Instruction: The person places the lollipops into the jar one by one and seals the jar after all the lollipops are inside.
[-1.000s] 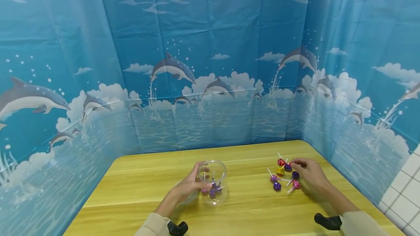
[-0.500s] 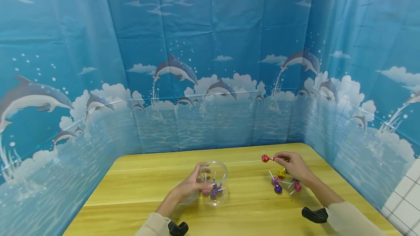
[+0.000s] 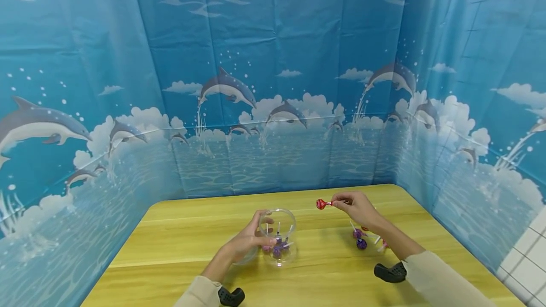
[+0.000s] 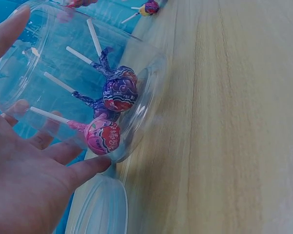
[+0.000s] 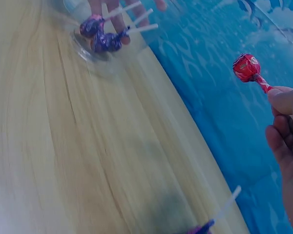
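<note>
My left hand (image 3: 247, 242) grips a clear plastic jar (image 3: 279, 262) from its left side, thumb in front and fingers behind. Inside the jar, a pink lollipop (image 4: 103, 136) and several purple lollipops (image 4: 119, 91) stand with their sticks slanting up toward the open mouth. To the jar's right, above the table, my right hand (image 3: 360, 210) pinches a red lollipop (image 3: 321, 204) by the stick end, its wrapped head pointing left. The right wrist view shows thumb and finger at the twisted wrapper just below that red head (image 5: 246, 67).
A pale see-through lid (image 4: 101, 207) lies on the table beside the jar, partly behind my left hand. Under my right forearm lie several loose lollipops, among them a purple one (image 3: 361, 244). A blue dolphin-print curtain (image 3: 273, 160) hangs behind the wooden table (image 3: 170, 231).
My right hand took the red lollipop from the loose ones on the right, lifted it and carried it left toward the jar. My left hand and the jar have stayed in place.
</note>
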A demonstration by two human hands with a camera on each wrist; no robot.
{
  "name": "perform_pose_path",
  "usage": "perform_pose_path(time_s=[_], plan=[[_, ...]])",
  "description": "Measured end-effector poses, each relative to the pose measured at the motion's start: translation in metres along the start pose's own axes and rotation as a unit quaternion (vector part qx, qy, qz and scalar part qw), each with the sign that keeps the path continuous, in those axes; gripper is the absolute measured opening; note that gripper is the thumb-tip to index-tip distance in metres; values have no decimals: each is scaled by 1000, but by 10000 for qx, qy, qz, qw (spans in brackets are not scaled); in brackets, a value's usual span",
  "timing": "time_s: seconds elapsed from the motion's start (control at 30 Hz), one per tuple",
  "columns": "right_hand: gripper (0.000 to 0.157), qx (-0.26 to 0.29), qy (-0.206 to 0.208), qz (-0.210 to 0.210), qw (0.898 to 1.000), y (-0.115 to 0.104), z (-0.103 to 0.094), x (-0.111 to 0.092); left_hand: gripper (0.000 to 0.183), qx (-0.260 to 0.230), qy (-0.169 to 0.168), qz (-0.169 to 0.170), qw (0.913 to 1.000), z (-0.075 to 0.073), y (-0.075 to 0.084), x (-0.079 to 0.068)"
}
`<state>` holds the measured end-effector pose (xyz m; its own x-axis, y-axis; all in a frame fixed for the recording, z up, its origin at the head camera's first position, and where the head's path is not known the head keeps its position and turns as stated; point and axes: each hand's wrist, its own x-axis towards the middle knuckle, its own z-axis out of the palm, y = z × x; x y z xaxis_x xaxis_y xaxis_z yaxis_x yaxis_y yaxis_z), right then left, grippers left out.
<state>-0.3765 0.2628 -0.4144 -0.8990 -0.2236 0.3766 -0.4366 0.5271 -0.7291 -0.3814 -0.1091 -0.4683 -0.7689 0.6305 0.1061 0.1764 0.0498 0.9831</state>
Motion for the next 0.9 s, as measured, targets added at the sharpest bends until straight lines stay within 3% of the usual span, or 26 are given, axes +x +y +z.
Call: perform_pose_path(time_s=[0.23,0.63,0.77,0.9], plan=[[14,234,-368,-438,9981,-24,23,13,78,84,-14,-18,10000,0,1,0],[12,232,-1120,-1241,9857,-57,68,31,78,54,-18,-59,10000,-2,-5,3],[12,-203,-1294,-1858,9738,-65,82,36,77,43,36,-109,9999,-2,-5,3],[11,-890,-1392,-2656,9498,-70,92,42,77,90,63,-120,9999,-3,-5,3]])
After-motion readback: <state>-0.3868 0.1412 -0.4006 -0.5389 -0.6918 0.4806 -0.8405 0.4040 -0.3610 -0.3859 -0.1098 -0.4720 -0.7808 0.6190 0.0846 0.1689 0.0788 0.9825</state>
